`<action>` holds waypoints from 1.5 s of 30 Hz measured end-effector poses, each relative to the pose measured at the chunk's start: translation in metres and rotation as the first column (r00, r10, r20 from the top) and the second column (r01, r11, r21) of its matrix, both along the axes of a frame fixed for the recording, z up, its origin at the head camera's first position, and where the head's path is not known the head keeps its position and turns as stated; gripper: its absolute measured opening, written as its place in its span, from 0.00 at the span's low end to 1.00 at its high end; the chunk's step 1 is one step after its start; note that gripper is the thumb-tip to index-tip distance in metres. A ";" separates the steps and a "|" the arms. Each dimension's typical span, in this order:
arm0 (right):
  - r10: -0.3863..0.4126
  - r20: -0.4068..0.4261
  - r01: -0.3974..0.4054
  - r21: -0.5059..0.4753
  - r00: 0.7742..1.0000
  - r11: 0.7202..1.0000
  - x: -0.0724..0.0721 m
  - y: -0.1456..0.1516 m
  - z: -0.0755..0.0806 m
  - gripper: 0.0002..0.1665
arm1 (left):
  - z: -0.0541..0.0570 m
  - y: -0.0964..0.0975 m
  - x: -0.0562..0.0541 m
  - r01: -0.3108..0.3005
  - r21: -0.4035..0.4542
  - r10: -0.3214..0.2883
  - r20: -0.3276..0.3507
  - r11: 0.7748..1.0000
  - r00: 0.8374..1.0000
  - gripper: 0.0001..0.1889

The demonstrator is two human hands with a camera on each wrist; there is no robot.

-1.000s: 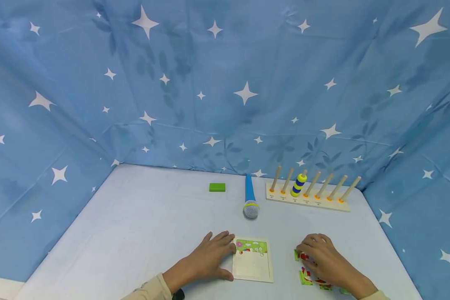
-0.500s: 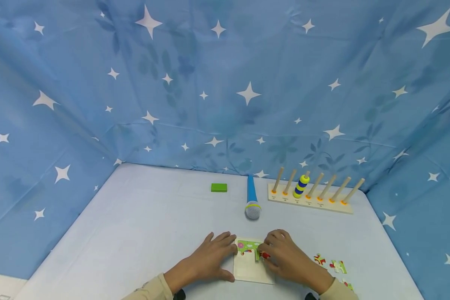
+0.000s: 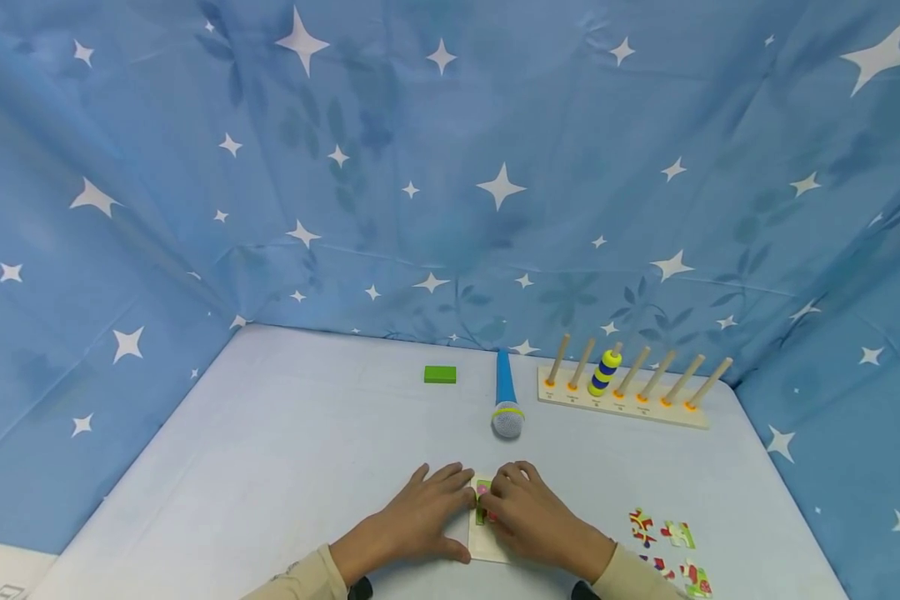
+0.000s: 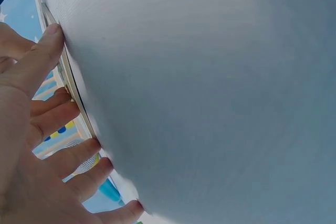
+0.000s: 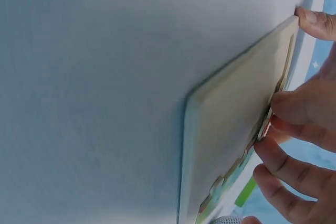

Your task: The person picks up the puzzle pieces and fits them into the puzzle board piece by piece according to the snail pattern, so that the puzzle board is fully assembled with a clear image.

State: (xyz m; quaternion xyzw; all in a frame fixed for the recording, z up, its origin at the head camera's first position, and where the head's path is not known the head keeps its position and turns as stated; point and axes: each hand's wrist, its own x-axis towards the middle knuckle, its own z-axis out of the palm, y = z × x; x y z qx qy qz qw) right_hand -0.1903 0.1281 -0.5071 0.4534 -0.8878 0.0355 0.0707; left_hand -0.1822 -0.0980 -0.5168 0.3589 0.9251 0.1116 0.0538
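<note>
A shallow wooden puzzle tray lies flat on the table, part of it hidden under my right hand. My left hand has its fingers spread and rests along the tray's left edge; in the left wrist view its thumb touches the rim. Over the tray's upper left, my right hand pinches a green-and-red jigsaw piece between thumb and fingertips, low against the tray. In the right wrist view, fitted pieces line the tray's far side, and its near part shows bare wood.
Several loose jigsaw pieces lie right of the right forearm. Behind the tray are a toy microphone, a green block and a pegged counting board with yellow and blue rings. A starry blue curtain encloses the table.
My right hand has picked up a jigsaw piece from the loose ones at right and carried it left over the tray's upper left. The left hand stays at the tray's edge.
</note>
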 end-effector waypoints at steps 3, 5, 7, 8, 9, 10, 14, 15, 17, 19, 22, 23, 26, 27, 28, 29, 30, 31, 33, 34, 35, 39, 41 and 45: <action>0.002 -0.018 -0.002 0.001 1.000 1.000 0.001 -0.001 -0.003 0.10 | 0.000 0.000 0.000 -0.001 -0.001 0.001 0.000 1.000 1.000 0.35; -0.001 -0.028 0.001 0.003 1.000 1.000 0.001 -0.001 -0.005 0.10 | 0.001 -0.001 0.000 -0.001 -0.001 0.001 0.001 1.000 1.000 0.35; -0.006 -0.032 0.006 0.006 0.999 1.000 0.002 -0.001 -0.006 0.11 | 0.001 -0.001 0.000 -0.003 -0.001 0.003 0.005 1.000 1.000 0.35; -0.008 -0.033 0.008 0.003 0.999 1.000 0.002 -0.001 -0.007 0.11 | 0.001 -0.001 0.000 -0.004 -0.003 0.004 0.006 1.000 1.000 0.35; -0.010 -0.032 0.010 0.003 0.999 1.000 0.003 -0.002 -0.006 0.11 | 0.001 -0.001 0.000 -0.005 -0.005 0.005 0.006 1.000 1.000 0.36; -0.011 -0.032 0.011 0.005 0.999 1.000 0.003 -0.002 -0.005 0.11 | 0.001 0.000 0.000 -0.006 -0.004 0.006 0.006 1.000 1.000 0.36; -0.019 0.001 0.019 0.026 1.000 0.999 0.005 -0.002 0.003 0.10 | 0.000 0.000 0.000 -0.004 0.008 0.004 0.006 1.000 1.000 0.35; -0.021 0.011 0.021 0.032 1.000 0.999 0.005 -0.002 0.006 0.10 | 0.000 0.000 0.000 -0.003 0.011 0.003 0.005 1.000 1.000 0.35; -0.030 0.033 0.030 0.026 0.999 0.999 0.005 0.000 0.010 0.11 | 0.000 0.001 0.000 -0.005 0.012 0.005 0.010 1.000 1.000 0.34; -0.047 0.055 0.047 -0.006 0.997 0.999 0.004 0.004 0.014 0.13 | 0.000 0.002 0.000 -0.009 0.009 0.009 0.015 1.000 1.000 0.34; -0.105 0.079 0.110 -0.072 0.991 0.991 0.000 0.015 0.020 0.14 | 0.001 0.003 0.000 -0.018 -0.004 0.018 0.022 1.000 1.000 0.34; -0.130 0.086 0.138 -0.097 0.988 0.986 -0.001 0.021 0.022 0.14 | 0.001 0.003 0.000 -0.020 -0.008 0.020 0.023 1.000 1.000 0.34; -0.200 0.070 0.208 -0.136 0.977 0.968 -0.005 0.041 0.028 0.14 | 0.002 0.004 0.001 -0.027 -0.012 0.027 0.031 1.000 0.999 0.34; -0.220 0.065 0.227 -0.142 0.973 0.963 -0.006 0.049 0.029 0.14 | 0.002 0.004 0.001 -0.029 -0.011 0.029 0.036 1.000 0.999 0.34; -0.237 0.060 0.243 -0.146 0.970 0.959 -0.007 0.057 0.030 0.15 | 0.002 0.004 0.001 -0.030 -0.010 0.030 0.041 1.000 0.999 0.34; -0.250 0.057 0.256 -0.147 0.967 0.955 -0.007 0.065 0.030 0.16 | 0.002 0.005 0.001 -0.031 -0.008 0.031 0.046 0.999 0.998 0.34; -0.268 0.057 0.273 -0.137 0.962 0.952 -0.007 0.073 0.030 0.16 | 0.002 0.005 0.001 -0.031 -0.007 0.032 0.049 0.999 0.998 0.33; -0.283 0.062 0.289 -0.125 0.957 0.949 -0.007 0.081 0.030 0.17 | 0.002 0.004 0.001 -0.032 -0.007 0.033 0.052 0.999 0.998 0.33; -0.315 0.085 0.323 -0.102 0.945 0.941 -0.007 0.096 0.028 0.17 | 0.001 0.004 0.001 -0.032 -0.007 0.033 0.049 0.999 0.998 0.33; -0.332 0.097 0.341 -0.088 0.938 0.936 -0.006 0.103 0.027 0.17 | 0.001 0.004 0.001 -0.032 -0.007 0.032 0.048 0.999 0.998 0.33; -0.346 0.109 0.355 -0.074 0.932 0.932 -0.005 0.111 0.026 0.17 | 0.000 0.004 0.001 -0.032 -0.006 0.032 0.048 0.999 0.998 0.33; -0.403 0.181 0.410 -0.001 0.897 0.912 -0.002 0.138 0.022 0.17 | 0.001 0.004 0.001 -0.032 -0.006 0.033 0.049 0.999 0.998 0.33; -0.421 0.214 0.424 0.035 0.881 0.905 0.001 0.149 0.020 0.15 | 0.001 0.004 0.001 -0.033 -0.008 0.033 0.048 0.999 0.998 0.32; -0.442 0.256 0.438 0.074 0.860 0.896 0.006 0.169 0.014 0.14 | 0.001 0.004 0.000 -0.031 -0.011 0.031 0.039 0.999 0.999 0.33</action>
